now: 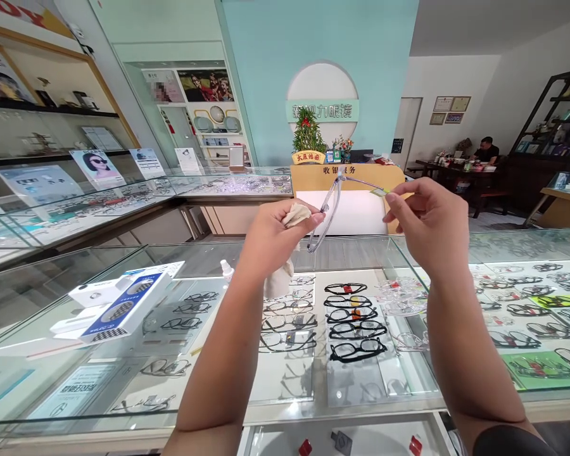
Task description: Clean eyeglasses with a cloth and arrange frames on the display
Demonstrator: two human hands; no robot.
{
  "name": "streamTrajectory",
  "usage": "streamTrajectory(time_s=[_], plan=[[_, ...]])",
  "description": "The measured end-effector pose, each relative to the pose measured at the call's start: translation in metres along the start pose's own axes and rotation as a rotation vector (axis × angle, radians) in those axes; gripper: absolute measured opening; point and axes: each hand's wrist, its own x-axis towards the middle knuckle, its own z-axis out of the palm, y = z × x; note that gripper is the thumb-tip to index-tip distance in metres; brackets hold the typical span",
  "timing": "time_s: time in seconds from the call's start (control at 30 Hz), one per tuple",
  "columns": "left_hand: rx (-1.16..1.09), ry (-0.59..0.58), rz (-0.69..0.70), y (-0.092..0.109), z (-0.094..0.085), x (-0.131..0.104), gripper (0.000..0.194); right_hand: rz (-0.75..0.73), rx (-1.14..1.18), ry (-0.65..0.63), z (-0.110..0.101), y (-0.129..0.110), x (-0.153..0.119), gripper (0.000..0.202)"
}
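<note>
White drawer at six o'clock, pulled out, with red pieces and a grey piece inside. Just beyond, glass counter, with black glasses set in a column between four and five o'clock, and a blue-and-white box lying on top at eight. Beside the left wrist, at its nine o'clock, a white bottle. Above the counter, just off centre towards two o'clock, clear glasses, held up between both hands, turned nearly edge-on, one temple stretched towards three. With left hand, grasping the rim between thumb and fingers, cloth bunched in the same grip and hanging below. With right hand, pinching the temple's end between thumb and forefinger, right by a green tag. Farther off, between nine and ten, cards on a display case. Towards one, desk with plant; behind, teal wall. Far back, between two and three, seated person.
</note>
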Motion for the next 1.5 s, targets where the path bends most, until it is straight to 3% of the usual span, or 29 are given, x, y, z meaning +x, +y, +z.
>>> streamTrajectory(time_s=[0.1,0.2,0.3,0.43,0.7,0.97,1.13,1.27,1.5], plan=[[0.017,-0.072,-0.002,-0.001,-0.002,0.000,0.022,-0.069,-0.019,0.106,0.005,0.003,0.001,0.014],[-0.004,-0.015,0.000,0.000,0.004,-0.001,0.022,-0.124,-0.015,0.168,0.012,-0.001,-0.002,0.019],[-0.056,0.053,0.008,0.001,0.012,-0.001,0.020,-0.151,0.008,0.108,0.021,-0.009,-0.008,0.025],[-0.099,0.011,0.037,0.004,0.019,-0.003,0.022,-0.161,-0.023,-0.016,0.031,-0.016,-0.013,0.032],[-0.108,0.016,0.054,0.003,0.030,-0.004,0.020,-0.175,-0.106,0.004,0.038,-0.012,-0.014,0.039],[-0.111,0.096,0.060,0.005,0.036,-0.006,0.019,-0.240,-0.184,0.023,0.042,-0.002,-0.011,0.064],[-0.132,0.207,0.068,0.003,0.036,-0.004,0.021,-0.319,-0.268,0.041,0.039,0.002,-0.007,0.042],[-0.166,0.304,0.083,0.000,0.033,-0.002,0.022,-0.294,-0.270,-0.002,0.036,0.002,-0.006,0.022],[-0.178,0.431,0.104,-0.004,0.027,0.000,0.025,-0.187,-0.282,-0.245,0.026,0.000,-0.007,0.032]])
